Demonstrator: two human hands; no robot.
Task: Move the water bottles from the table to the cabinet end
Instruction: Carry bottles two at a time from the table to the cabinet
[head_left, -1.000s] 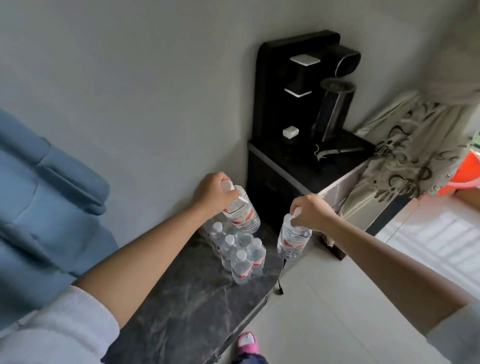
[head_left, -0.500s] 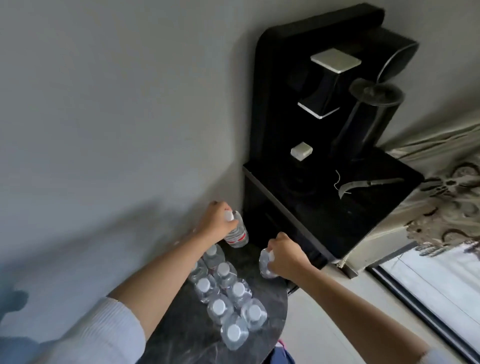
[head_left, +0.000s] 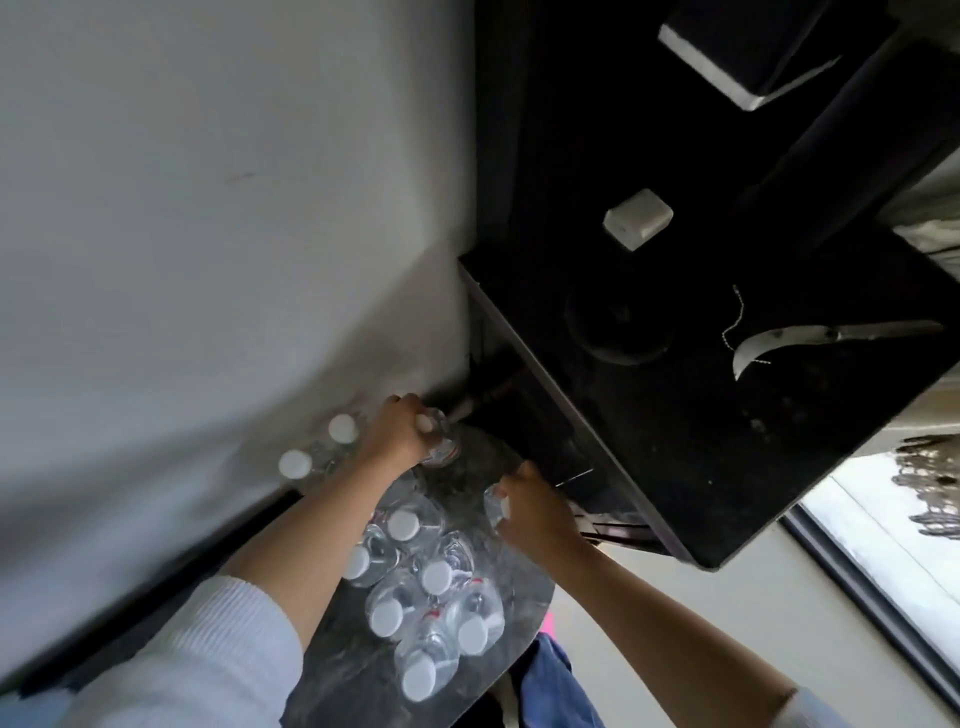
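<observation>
Several clear water bottles (head_left: 410, 587) with white caps stand upright in a cluster on the dark marbled surface (head_left: 514, 582). My left hand (head_left: 395, 436) grips one bottle (head_left: 439, 441) by its neck, at the far end of the surface beside the black cabinet (head_left: 675, 405). My right hand (head_left: 535, 512) holds a second bottle (head_left: 493, 506) by its top, just in front of the cabinet's side. Two more bottles (head_left: 317, 452) stand near the wall, left of my left hand.
The black cabinet top carries a white block (head_left: 638, 218), a curved knife (head_left: 810, 340) and a dark appliance (head_left: 753, 57). A grey wall (head_left: 208, 208) runs along the left. Pale floor and a window edge (head_left: 883, 545) lie at the right.
My head has moved closer and looks more steeply down. Both hands have lowered their bottles toward the far end of the marbled surface, next to the cabinet.
</observation>
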